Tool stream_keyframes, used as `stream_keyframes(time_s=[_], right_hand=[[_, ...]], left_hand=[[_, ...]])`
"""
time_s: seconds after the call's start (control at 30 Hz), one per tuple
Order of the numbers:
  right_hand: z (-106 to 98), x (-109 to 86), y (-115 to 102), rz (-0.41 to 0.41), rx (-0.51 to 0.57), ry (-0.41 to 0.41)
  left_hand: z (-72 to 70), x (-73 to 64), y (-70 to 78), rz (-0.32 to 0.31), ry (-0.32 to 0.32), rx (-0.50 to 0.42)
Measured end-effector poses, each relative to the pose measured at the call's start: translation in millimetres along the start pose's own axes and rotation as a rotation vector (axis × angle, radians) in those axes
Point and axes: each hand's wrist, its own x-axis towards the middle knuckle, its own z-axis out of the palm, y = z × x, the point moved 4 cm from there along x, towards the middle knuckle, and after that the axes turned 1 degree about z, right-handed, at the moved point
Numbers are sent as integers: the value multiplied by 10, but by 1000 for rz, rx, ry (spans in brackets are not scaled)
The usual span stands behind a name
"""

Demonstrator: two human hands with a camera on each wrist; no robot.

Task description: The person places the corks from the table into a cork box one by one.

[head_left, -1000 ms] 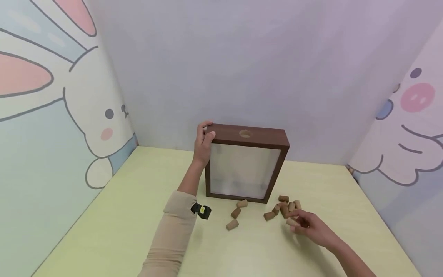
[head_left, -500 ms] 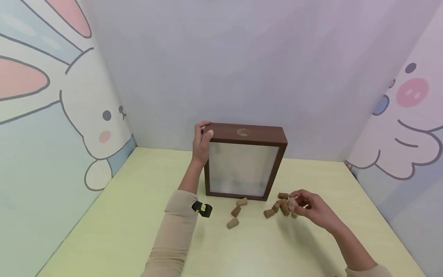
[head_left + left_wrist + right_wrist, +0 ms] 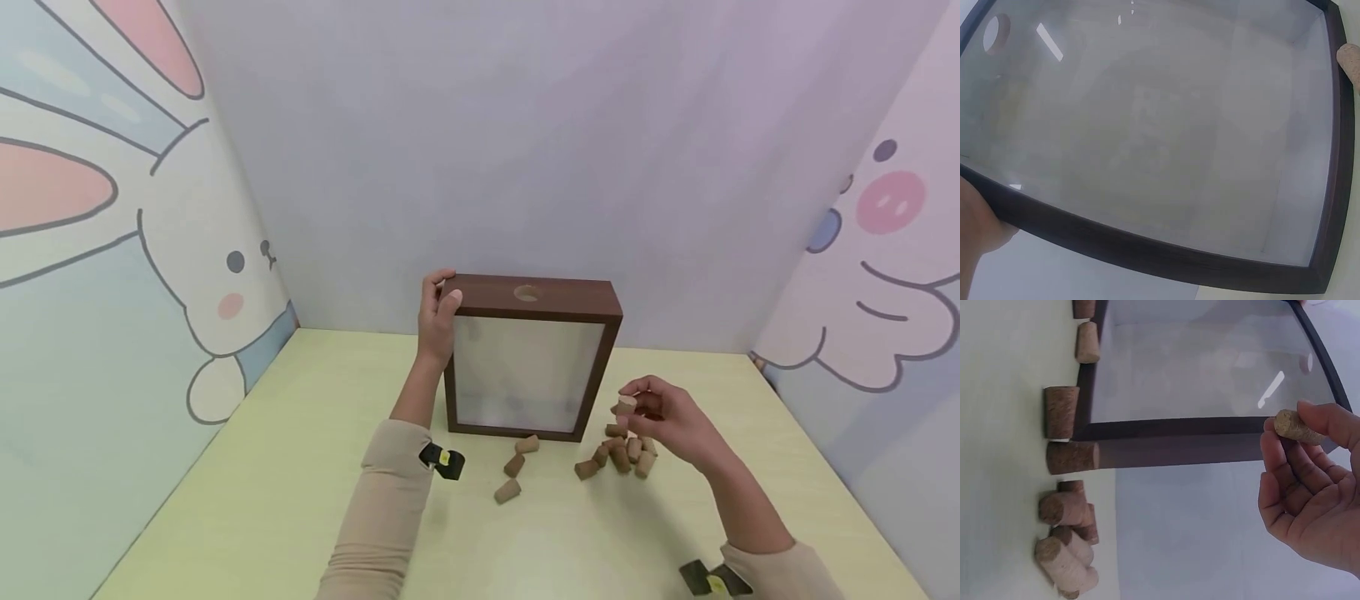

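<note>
A dark brown wooden shadow box (image 3: 536, 300) with a clear front pane and a round hole in its top stands upright on the table. My left hand (image 3: 437, 321) grips its upper left corner, thumb on the top and fingers around behind. To the box's right, my right hand (image 3: 667, 421) pinches a cork (image 3: 1295, 427) between thumb and fingers, raised above a pile of corks (image 3: 621, 454). In the right wrist view the held cork is light and speckled. Inside the box, behind the pane, no cork is visible.
Several loose corks (image 3: 514, 465) lie in front of the box. The yellow-green table (image 3: 315, 500) meets a pale wall (image 3: 480, 150) behind the box. Cartoon-printed panels (image 3: 225, 333) stand at both sides.
My right hand has gone to the pile, picked up a cork and lifted it up toward the box. The left hand keeps its grip on the corner.
</note>
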Motion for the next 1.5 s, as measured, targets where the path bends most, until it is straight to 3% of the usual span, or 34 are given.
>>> stream_keyframes(time_s=[0.2,0.33,0.47,0.77,1.27,1.5], right_hand=[[-15,109,-148,-55,133,44],[-80,171,-296,-68,168,109],[-133,239,-427,-94,190,118],[-238,374,-721,-140,140,148],[-392,677,-1142,-214,208,118],[-339,964,-1265,-159,165,132]], left_hand=[[-7,-6,-4,9,-10,-14],[9,6,-4,6,-17,-31],[5,11,-11,-4,-16,-35],[-32,77,-344,-32,-17,-54],[-28,97,-355,-9,-21,-66],[-29,108,-364,-33,-31,-69]])
